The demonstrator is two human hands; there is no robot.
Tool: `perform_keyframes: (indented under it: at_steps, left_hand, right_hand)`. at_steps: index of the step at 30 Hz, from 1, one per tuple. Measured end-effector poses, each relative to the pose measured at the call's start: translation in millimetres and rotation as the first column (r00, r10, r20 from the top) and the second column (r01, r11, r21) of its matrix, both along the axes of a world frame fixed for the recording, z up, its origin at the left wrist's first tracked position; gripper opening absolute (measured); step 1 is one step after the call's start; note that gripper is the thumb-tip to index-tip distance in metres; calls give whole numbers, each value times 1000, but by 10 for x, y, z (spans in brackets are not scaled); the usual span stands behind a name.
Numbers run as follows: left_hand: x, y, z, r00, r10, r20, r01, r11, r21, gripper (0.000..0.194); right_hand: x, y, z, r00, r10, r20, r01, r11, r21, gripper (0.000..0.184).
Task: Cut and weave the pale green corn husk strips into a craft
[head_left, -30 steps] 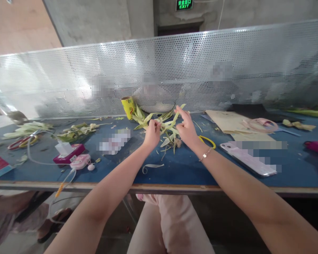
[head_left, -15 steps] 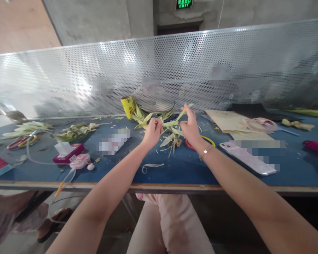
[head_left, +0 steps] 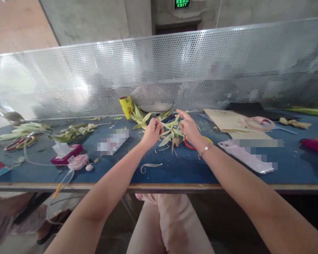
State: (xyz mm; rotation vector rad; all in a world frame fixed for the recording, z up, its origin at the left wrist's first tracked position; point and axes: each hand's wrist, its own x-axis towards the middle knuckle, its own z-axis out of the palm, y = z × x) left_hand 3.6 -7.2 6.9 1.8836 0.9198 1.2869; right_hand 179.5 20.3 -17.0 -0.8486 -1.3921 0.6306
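My left hand (head_left: 152,133) is closed in a pinch on pale green corn husk strips (head_left: 172,131), which fan out to its right over the blue table. My right hand (head_left: 187,126) is beside the right end of these strips, its index finger stretched out and its thumb apart from it. Whether a strip touches its fingers is hard to make out. Below the strips hangs a brownish frayed clump (head_left: 176,141). More green husk leaves (head_left: 141,120) lie just behind my left hand. A red and yellow ring (head_left: 190,145) lies partly hidden by my right wrist.
A yellow roll (head_left: 126,107) stands against the perforated metal screen (head_left: 164,67). Phones lie left (head_left: 113,141) and right (head_left: 243,155). Husk piles (head_left: 75,133), a magenta box (head_left: 66,155), a white cable and brown paper (head_left: 222,121) are also around. A curled strip (head_left: 151,165) lies in front.
My right hand has moved a little left and down, closer to my left hand. The long husk leaf at its fingertips now lies lower. My left hand keeps its pinch.
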Motion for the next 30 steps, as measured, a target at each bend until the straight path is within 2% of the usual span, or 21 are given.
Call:
perform_keyframes:
  at_steps: [1,4,8,11,14,18,22,26,30]
  left_hand:
    - [2,8,5,1000,17,24,-17,1000,-13,14]
    - [14,24,13,994,45,100,-39,997,-64,15]
    - [28,43,1,980,50,194,-21,989,-149,14]
    - [20,75,-22,972,60,229,-18,983,-182,20]
    - [2,111,-50,984,59,167,-27,982,-187,24]
    - [-17,141,-80,997,-55,50,65,974,-219,29]
    - [-22,163,-93,984,-130,124,153,968,-200,28]
    - [-24,175,-84,977,-76,200,111,979,-173,22]
    - [-39,160,-55,984,-18,180,42,990,-131,14]
  right_hand:
    - [-23,-45,26,996,73,-45,-75,996,-55,61]
    - [-92,-167,91,974,190,-121,-200,977,-76,48]
    - [-149,-250,131,967,220,-127,-229,972,-56,39]
    - [-170,-292,159,961,225,-159,-239,968,-74,36]
    - [-195,-334,186,958,211,-192,-236,964,-122,35]
    - [-228,-342,185,958,166,-233,-203,968,-146,34]
    - [-221,-288,155,954,92,-285,-138,980,-147,32]
    - [-204,-246,140,959,74,-274,-117,983,-144,28]
    - [-198,-219,136,951,69,-302,-119,982,-148,26]
